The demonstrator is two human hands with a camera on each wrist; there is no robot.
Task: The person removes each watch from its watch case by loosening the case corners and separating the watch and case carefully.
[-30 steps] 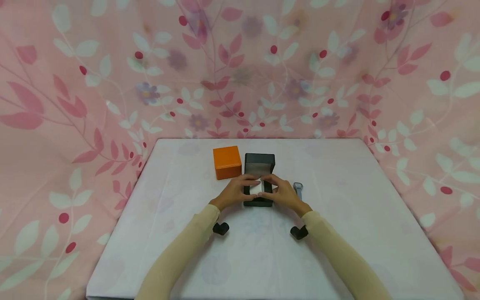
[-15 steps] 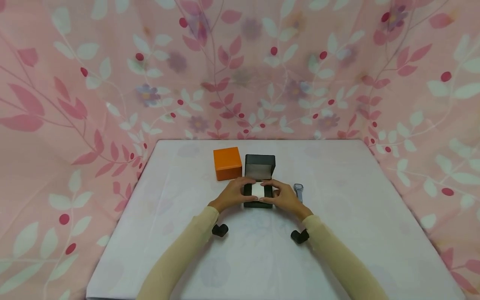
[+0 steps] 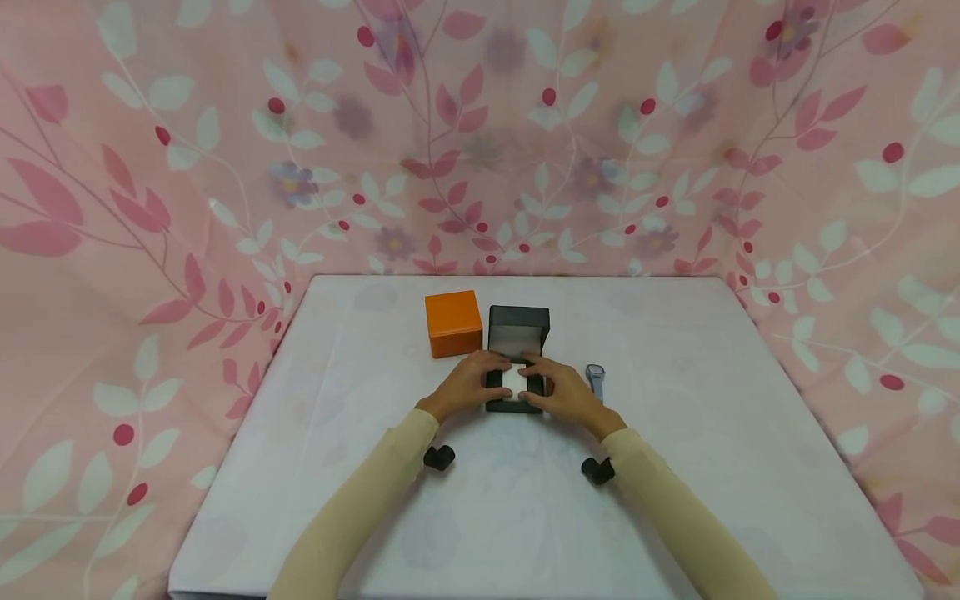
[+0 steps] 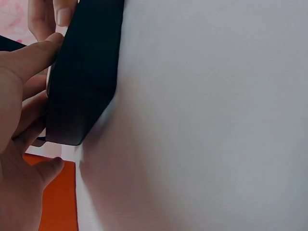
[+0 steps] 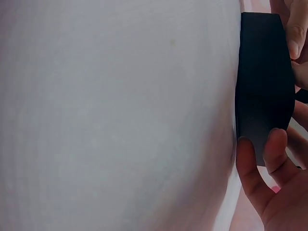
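A dark hinged watch box [image 3: 518, 317] stands with its lid raised in the head view. A white watch cushion [image 3: 514, 382] sits level in its lower half. My left hand [image 3: 467, 386] holds the cushion's left side, thumb in front and fingers behind. From the other side my right hand [image 3: 568, 396] holds it likewise. In the right wrist view, two fingers [image 5: 275, 150] of that hand lie against the box's end wall. The left wrist view has the left thumb [image 4: 41, 54] at the box's front edge; the cushion is mostly hidden there. A wristwatch [image 3: 595, 377] lies right of the right hand.
An orange box [image 3: 453, 323] stands left of the open lid. All of it rests on a white-covered table [image 3: 720, 467], with pink floral cloth [image 3: 480, 150] behind and at both sides. Dark wrist devices [image 3: 439, 457] show below both wrists.
The white cushion has gone from tilted and raised between the hands to level inside the box. The hands have drawn slightly apart over it. Boxes and wristwatch stay where they were.
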